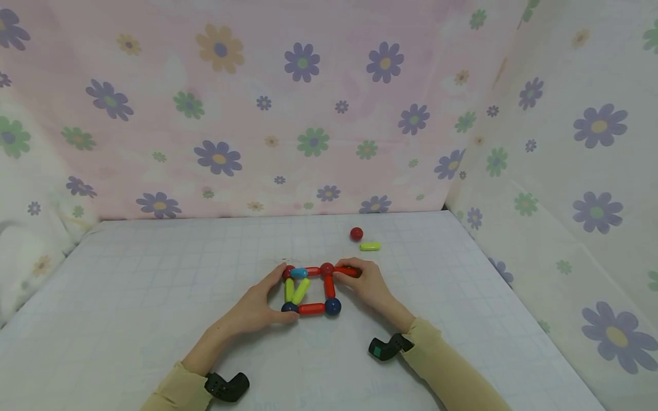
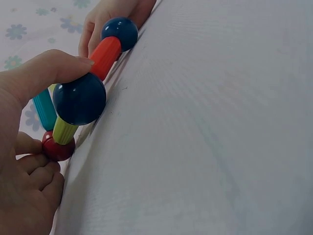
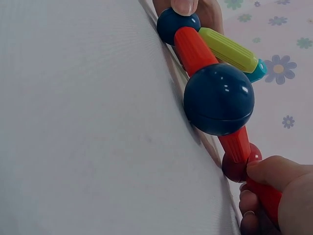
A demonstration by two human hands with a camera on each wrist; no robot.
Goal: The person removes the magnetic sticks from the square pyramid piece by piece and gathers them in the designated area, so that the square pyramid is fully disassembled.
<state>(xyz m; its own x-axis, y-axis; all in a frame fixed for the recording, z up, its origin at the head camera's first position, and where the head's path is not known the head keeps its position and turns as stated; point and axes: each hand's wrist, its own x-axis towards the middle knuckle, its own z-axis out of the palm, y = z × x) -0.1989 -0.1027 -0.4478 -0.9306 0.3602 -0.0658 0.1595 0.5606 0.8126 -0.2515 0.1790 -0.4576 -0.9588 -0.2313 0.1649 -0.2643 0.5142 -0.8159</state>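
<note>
A four-cornered frame of toy building rods and balls lies on the table. Its near corners are blue balls and its far corners red balls. My left hand spans the left side, thumb on the near-left blue ball and fingers against the far-left red ball. Between finger and thumb, my right hand pinches a red rod whose end meets the far-right red ball. A yellow-green rod slants up from the near-left ball, with a blue rod near its upper end.
Beyond the frame, a loose red ball and a yellow-green rod lie on the white-covered table. Flowered cloth hangs behind and along the right side. Each wrist carries a black camera mount.
</note>
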